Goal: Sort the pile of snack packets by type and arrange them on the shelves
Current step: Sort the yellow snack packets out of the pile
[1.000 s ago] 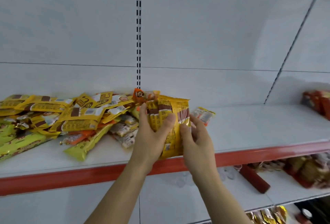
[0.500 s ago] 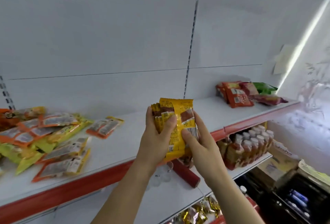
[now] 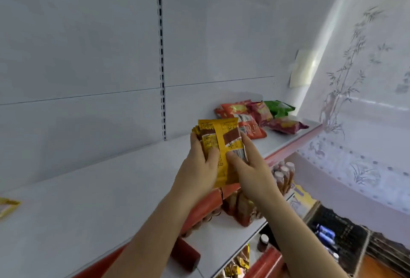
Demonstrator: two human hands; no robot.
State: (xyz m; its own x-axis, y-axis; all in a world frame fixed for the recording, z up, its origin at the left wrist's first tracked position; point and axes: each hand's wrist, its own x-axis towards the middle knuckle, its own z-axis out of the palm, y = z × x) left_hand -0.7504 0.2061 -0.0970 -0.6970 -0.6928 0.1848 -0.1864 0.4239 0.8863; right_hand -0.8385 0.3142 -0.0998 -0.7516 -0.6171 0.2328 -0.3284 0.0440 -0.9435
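I hold a stack of yellow snack packets (image 3: pixel 221 142) upright over the front of the white shelf (image 3: pixel 106 189). My left hand (image 3: pixel 199 167) grips the stack from the left, thumb across its front. My right hand (image 3: pixel 248 171) holds its right edge, thumb on the front near the barcode. One yellow packet (image 3: pixel 6 206) of the pile shows at the far left edge; the other packets of the pile are out of view.
Red, maroon and green snack bags (image 3: pixel 257 116) lie at the shelf's right end by the wall. A lower shelf (image 3: pixel 221 244) holds bottles (image 3: pixel 284 175) and red packs. A slotted upright (image 3: pixel 161 62) runs down the back panel. A dark basket (image 3: pixel 341 237) stands on the floor at the right.
My view has swung right, so the pile has slid out of frame at the left. Both hands carried the yellow stack rightward along the shelf, nearer the red bags.
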